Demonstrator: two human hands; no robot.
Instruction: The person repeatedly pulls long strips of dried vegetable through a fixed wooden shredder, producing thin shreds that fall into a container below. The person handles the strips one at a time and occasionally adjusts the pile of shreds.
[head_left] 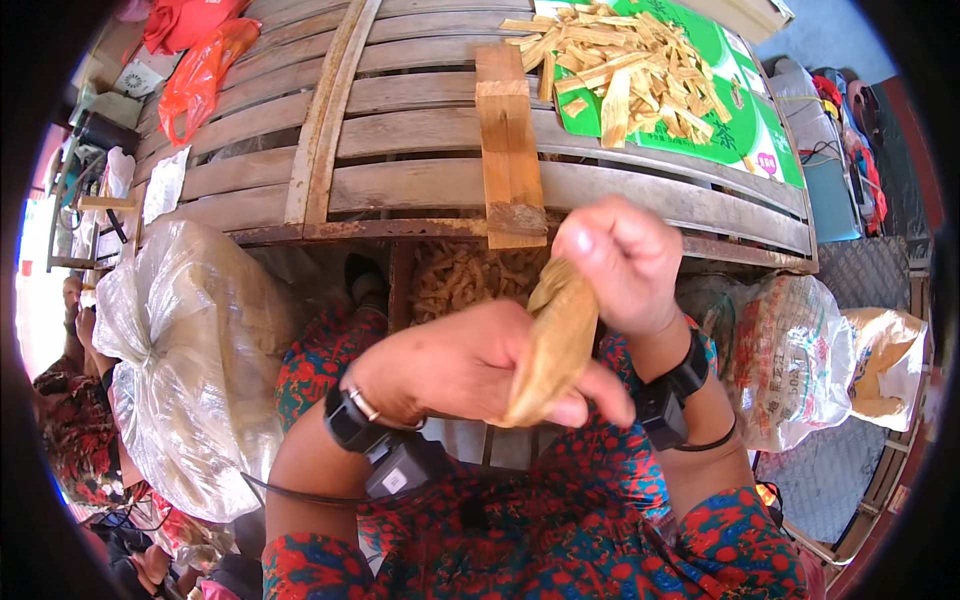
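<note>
We pinch a tan fibrous strip [553,345] in both hands: left hand [462,362] low, right hand [620,262] high, ready to peel.

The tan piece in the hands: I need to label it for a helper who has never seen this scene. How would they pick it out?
Start at the slatted wooden table and come down past its near edge. There the left hand and right hand hold one long tan husk-like piece. Unlike the small cut strips heaped on the green sheet, it is whole and held in the air.

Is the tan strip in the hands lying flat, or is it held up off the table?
Held up. The left hand grips the tan strip low and the right hand pinches its top, above the lap, clear of the slatted table.
</note>
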